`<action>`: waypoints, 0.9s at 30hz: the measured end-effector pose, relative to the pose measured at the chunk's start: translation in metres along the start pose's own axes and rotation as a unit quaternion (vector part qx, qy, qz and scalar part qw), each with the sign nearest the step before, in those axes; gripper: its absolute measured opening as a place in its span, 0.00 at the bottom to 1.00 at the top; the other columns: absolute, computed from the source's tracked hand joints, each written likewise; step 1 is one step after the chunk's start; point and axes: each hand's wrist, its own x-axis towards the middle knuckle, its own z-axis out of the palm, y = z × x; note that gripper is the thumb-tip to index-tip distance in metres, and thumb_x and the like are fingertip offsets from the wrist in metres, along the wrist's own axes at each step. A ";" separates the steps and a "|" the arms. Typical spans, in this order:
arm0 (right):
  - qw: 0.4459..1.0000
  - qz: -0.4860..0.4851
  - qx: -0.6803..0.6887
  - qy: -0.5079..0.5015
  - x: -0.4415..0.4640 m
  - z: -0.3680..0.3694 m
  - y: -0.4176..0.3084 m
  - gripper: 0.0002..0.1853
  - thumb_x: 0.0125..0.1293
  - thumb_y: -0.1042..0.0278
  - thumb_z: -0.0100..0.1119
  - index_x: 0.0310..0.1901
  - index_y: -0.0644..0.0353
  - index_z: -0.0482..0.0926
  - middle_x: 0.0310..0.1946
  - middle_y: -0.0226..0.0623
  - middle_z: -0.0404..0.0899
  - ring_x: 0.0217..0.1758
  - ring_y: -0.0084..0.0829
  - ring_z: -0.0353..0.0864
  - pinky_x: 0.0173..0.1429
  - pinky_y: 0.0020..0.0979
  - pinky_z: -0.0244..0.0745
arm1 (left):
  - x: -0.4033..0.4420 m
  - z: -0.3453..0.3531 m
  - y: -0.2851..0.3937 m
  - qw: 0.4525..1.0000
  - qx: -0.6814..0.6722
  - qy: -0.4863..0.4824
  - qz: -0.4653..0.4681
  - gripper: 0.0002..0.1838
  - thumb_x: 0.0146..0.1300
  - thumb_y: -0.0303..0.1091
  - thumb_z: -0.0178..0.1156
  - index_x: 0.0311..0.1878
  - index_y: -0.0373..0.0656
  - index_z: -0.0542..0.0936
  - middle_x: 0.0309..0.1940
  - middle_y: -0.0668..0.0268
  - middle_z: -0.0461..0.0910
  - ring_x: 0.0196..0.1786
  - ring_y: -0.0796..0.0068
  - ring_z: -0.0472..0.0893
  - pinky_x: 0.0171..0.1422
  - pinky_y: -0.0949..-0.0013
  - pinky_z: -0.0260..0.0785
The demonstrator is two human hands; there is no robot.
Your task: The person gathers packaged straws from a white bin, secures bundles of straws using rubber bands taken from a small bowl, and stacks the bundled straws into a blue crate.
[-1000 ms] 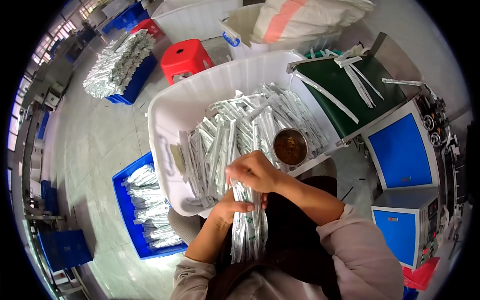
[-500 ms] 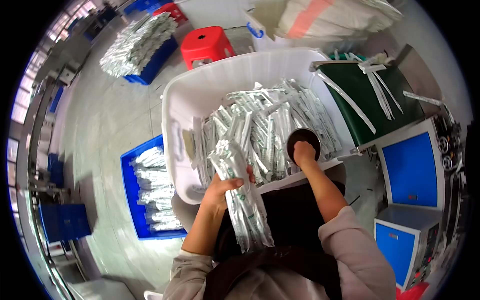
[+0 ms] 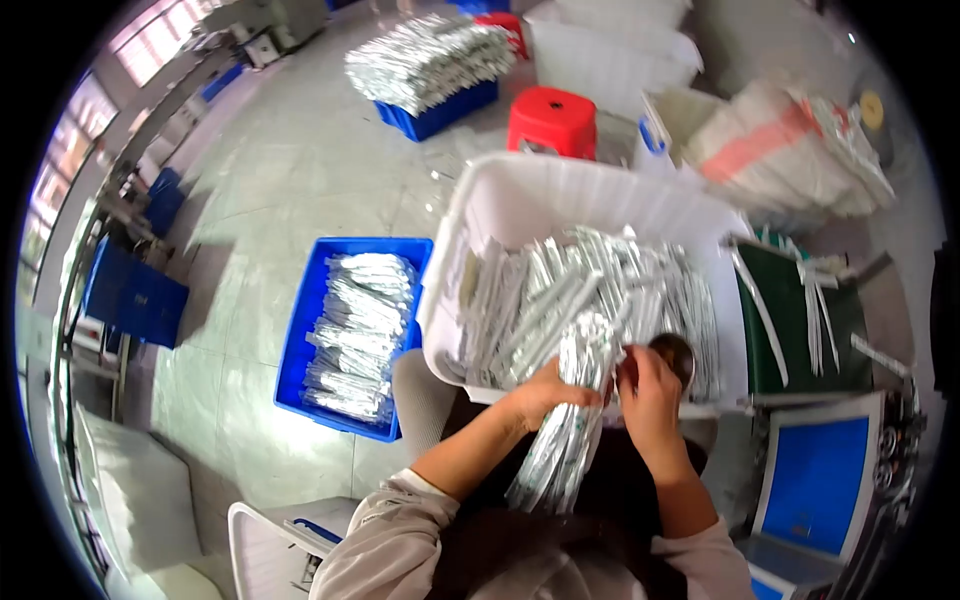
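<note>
My left hand (image 3: 548,396) is wrapped round a bundle of long, thin, silver-white wrapped packets (image 3: 556,458). The bundle slants over my lap, its upper end above the near rim of a large white tub (image 3: 500,190). At the bundle's right side is my right hand (image 3: 650,392), fingers curled together; whatever they pinch is too small to make out. A dark round bowl (image 3: 673,358) sits just behind that hand, partly hidden by it. More loose packets (image 3: 560,300) of the same kind fill the bottom of the tub.
To the left, a blue crate (image 3: 300,340) holds several packet bundles. Farther back stand another blue crate (image 3: 440,115) heaped with packets, a red stool (image 3: 552,120) and a woven sack (image 3: 770,150). A green machine surface (image 3: 800,330) with strips adjoins the tub's right side.
My right hand has left the dark bowl and come over to the bundle's side. The bundle stays in my left hand. The camera view has turned left, shifting the scene rightward.
</note>
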 end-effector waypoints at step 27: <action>0.861 -0.116 0.223 -0.442 0.068 -0.041 -0.048 0.15 0.36 0.71 0.63 0.29 0.66 0.76 0.28 0.41 0.77 0.34 0.34 0.77 0.41 0.30 0.70 | -0.011 0.025 -0.020 0.966 -0.007 -0.258 -0.009 0.15 0.36 0.26 0.64 0.31 0.32 0.75 0.27 0.58 0.77 0.33 0.71 0.78 0.38 0.70 0.70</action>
